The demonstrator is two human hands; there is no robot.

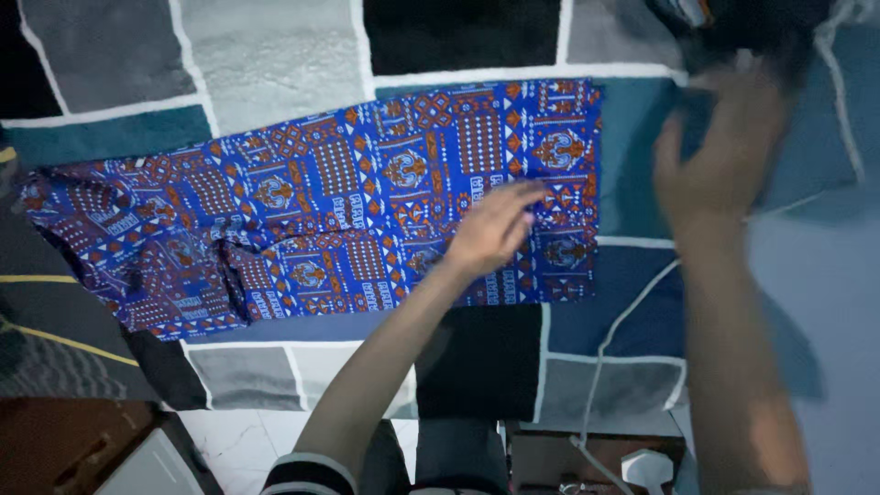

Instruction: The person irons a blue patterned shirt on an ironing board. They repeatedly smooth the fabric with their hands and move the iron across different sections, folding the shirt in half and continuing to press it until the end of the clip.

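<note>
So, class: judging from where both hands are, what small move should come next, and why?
Probably bring the right hand back to the patterned cloth. The left hand lies flat on it, while the right is raised by a dark object at the top edge.

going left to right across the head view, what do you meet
patterned blue and orange cloth → left hand resting on the cloth's right part → right hand raised past the cloth's right edge
</note>
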